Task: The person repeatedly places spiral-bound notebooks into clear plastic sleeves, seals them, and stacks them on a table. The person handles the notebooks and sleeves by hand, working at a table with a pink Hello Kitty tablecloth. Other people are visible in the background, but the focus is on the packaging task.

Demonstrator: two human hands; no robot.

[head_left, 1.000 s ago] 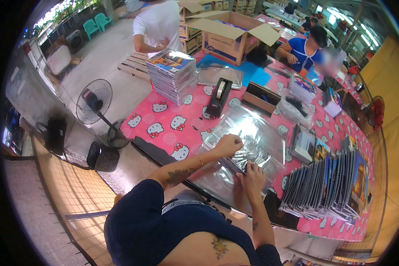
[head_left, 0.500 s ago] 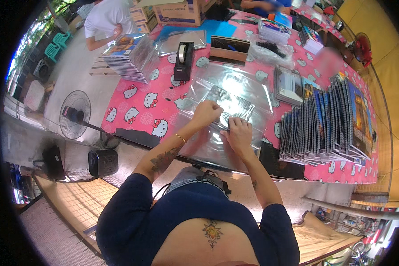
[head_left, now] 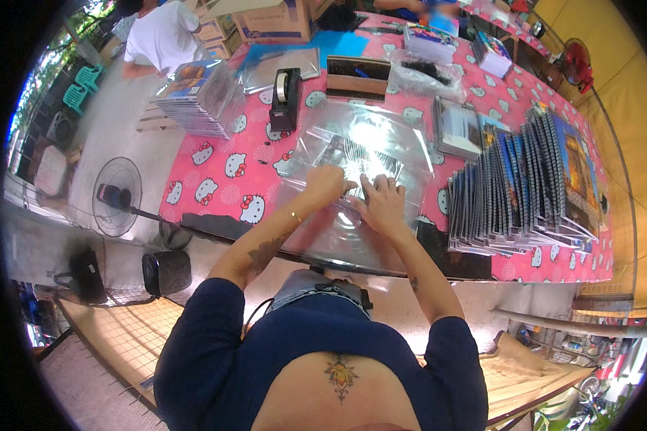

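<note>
A stack of clear plastic sleeves (head_left: 399, 136) lies in front of me on the table, shining with glare. Amid them is a dark, finely striped piece (head_left: 331, 152), mostly washed out by the light. My left hand (head_left: 326, 187) is closed on the plastic, its fingers curled; what they pinch is hidden. Close beside it, my right hand (head_left: 382, 205) lies with fingers stretched over the sleeves, its thumb toward the left hand. A black tape dispenser (head_left: 285, 100) stands beyond, to the left.
Spiral notebooks (head_left: 525, 187) stand in a long row at right, beside flat ones (head_left: 456, 128). Wrapped books (head_left: 201, 100) are stacked at left. An open brown box (head_left: 357, 77) sits ahead. A standing fan (head_left: 118, 195) is left of the pink table (head_left: 208, 161). Co-workers are across it.
My left hand has come slightly nearer to me. My right hand's fingers have straightened forward over the plastic. The view has shifted a little, and the person in white has turned.
</note>
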